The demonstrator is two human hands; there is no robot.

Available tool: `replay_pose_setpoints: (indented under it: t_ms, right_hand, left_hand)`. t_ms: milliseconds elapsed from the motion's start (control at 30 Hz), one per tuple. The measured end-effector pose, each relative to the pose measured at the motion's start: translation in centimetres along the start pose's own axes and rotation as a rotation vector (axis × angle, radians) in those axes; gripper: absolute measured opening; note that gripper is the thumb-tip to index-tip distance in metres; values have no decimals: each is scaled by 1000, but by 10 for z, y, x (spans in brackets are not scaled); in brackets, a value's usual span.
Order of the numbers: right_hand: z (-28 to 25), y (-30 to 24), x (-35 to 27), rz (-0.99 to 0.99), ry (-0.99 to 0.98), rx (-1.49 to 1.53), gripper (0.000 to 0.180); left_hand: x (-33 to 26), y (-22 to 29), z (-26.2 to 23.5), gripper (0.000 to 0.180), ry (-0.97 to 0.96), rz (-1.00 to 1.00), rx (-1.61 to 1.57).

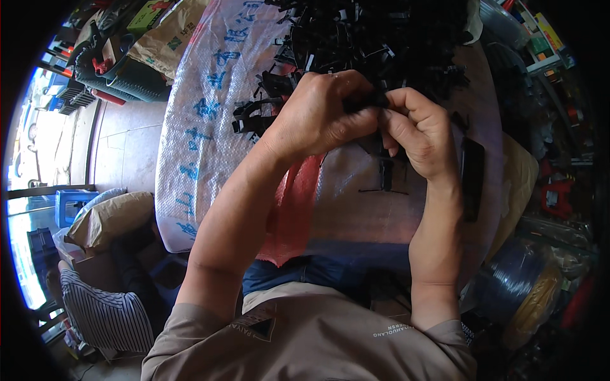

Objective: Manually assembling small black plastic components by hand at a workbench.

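Both hands meet above the near side of a heap of black plastic parts [381, 44]. My left hand [327, 111] is closed, its fingers curled round a small black plastic part [365, 100]. At that part's right end, the thumb and forefinger of my right hand [416, 130] are pinched together on it. The fingers hide most of the part, so its exact kind does not show. Just below the hands, a loose black part [386, 173] with thin arms lies on the work surface.
A white woven sheet [184, 171] with blue lettering covers the surface, with red mesh cloth [295, 209] near my lap. A flat black rectangular object [472, 181] lies at the right. A person in a striped garment [105, 314] sits at lower left, by stuffed sacks [111, 219].
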State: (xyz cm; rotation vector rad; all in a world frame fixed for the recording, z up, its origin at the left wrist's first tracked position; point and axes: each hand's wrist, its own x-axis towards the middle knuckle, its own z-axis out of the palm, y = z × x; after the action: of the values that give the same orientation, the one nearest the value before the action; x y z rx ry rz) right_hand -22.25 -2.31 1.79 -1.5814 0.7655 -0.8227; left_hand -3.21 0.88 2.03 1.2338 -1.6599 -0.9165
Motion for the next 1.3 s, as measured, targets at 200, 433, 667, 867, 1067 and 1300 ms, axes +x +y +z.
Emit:
replay_pose_setpoints:
  t_ms: [200,433,667,867,1067,1300]
  right_hand:
    - [1,3,1,7,-19,10,10]
    - [8,12,0,-201,-12,-781,24]
    - [20,14,2,-270,-54,-890,24]
    - [10,-3,2,-212,83,-145,18]
    - [1,1,7,38,327,218,23]
    - [4,3,9,69,285,315,22]
  left_hand:
    - [0,0,1,33,28,7,87]
    - [12,-19,-31,39,99,-118,-937]
    - [12,-38,-48,21,25,-116,-1432]
    - [12,-31,-42,4,175,-128,-1330]
    - [4,-1,-17,16,80,-128,-440]
    - [1,-1,3,48,13,207,-63]
